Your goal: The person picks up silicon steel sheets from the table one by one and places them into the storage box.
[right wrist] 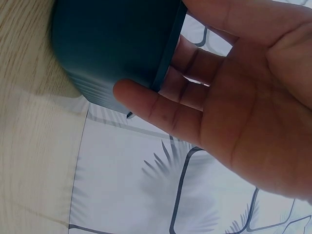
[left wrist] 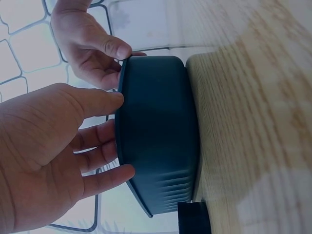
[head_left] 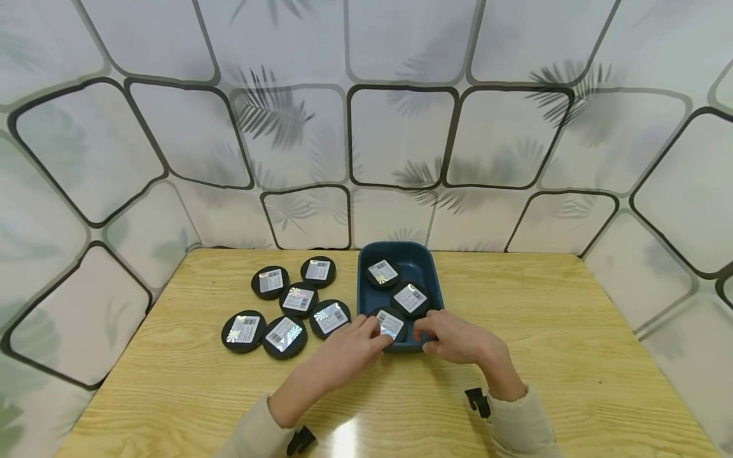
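A dark blue plastic bin (head_left: 420,270) stands at the table's far middle, its near end towards me. My left hand (head_left: 352,350) grips its near left corner, thumb on the rim and middle fingers reaching over it in the left wrist view. At the near right corner my right hand (head_left: 458,337) pinches the rim; in the right wrist view its little finger lies outside the bin wall (right wrist: 112,44). Three round black discs with white labels lie in the bin: one far left (head_left: 382,272), one mid-right (head_left: 410,299), one beside my left fingers (head_left: 391,324).
Several similar black discs (head_left: 270,281) lie label up on the wooden table (head_left: 544,318), left of the bin. The nearest disc (head_left: 330,317) sits close to my left hand. A patterned curtain (head_left: 401,137) surrounds the table's back and sides.
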Demonstrator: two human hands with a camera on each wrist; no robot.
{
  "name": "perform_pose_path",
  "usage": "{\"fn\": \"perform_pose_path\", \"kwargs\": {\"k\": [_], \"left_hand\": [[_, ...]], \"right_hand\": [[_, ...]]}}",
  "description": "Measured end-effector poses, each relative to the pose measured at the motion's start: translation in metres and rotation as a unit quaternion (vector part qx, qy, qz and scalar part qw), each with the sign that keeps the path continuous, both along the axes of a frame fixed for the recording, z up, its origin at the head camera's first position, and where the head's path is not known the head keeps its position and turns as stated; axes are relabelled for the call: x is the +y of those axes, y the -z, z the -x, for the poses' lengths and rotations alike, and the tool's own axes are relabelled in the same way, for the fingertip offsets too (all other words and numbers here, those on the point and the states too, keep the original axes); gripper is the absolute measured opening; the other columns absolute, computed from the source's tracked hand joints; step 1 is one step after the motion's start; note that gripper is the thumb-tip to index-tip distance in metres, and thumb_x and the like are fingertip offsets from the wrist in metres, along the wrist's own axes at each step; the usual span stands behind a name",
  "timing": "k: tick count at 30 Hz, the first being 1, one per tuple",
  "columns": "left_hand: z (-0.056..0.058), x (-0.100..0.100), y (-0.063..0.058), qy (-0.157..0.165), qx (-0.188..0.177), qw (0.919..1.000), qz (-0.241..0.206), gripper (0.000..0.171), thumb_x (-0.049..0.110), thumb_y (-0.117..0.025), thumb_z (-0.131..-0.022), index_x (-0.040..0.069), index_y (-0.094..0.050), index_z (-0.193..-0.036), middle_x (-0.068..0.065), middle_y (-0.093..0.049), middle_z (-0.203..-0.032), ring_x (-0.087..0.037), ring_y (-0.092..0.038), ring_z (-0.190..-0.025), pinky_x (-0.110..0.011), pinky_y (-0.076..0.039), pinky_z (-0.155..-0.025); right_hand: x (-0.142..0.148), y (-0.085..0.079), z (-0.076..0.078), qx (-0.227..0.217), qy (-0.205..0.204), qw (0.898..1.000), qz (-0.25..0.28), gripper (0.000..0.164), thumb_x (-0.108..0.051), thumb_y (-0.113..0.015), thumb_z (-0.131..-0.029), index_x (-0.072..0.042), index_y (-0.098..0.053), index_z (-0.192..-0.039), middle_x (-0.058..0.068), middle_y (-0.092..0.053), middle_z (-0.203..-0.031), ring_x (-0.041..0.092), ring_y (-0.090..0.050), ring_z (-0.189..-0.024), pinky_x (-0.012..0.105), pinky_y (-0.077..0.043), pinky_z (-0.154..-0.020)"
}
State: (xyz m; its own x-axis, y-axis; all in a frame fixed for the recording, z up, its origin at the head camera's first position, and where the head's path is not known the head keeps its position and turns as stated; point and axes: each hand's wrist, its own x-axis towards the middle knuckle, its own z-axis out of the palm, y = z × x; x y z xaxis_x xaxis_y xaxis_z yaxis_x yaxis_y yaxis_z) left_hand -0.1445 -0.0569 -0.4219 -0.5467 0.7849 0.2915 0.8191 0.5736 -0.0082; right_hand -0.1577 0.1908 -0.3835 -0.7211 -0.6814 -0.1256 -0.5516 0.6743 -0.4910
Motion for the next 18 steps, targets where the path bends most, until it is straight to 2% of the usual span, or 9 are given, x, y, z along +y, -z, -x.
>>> {"fn": "perform_pose_path", "kwargs": {"k": [10, 18], "left_hand": [[0.001, -0.003, -0.003, -0.007, -0.014, 0.9998, -0.014, 0.019, 0.021, -0.069, -0.093, 0.018, -0.066, -0.112, 0.0, -0.054, -0.097, -0.015, -0.048, -0.082, -0.024, -0.045, -0.066], [0.012, -0.021, -0.013, -0.052, -0.045, 0.9962, -0.053, 0.035, 0.027, -0.067, -0.096, 0.014, -0.062, -0.128, -0.001, -0.054, -0.1, -0.013, -0.049, -0.085, -0.026, -0.046, -0.069]], "right_hand": [[0.0, 0.001, -0.001, 0.003, 0.002, 1.0, 0.001, 0.013, 0.0, -0.066, -0.088, -0.013, -0.067, -0.09, 0.002, -0.057, -0.087, 0.012, -0.047, -0.075, 0.026, -0.041, -0.066], [0.0, 0.0, 0.0, -0.002, 0.001, 1.0, 0.003, 0.011, -0.001, -0.066, -0.088, -0.011, -0.067, -0.091, 0.003, -0.057, -0.088, 0.013, -0.048, -0.076, 0.027, -0.041, -0.067]]}}
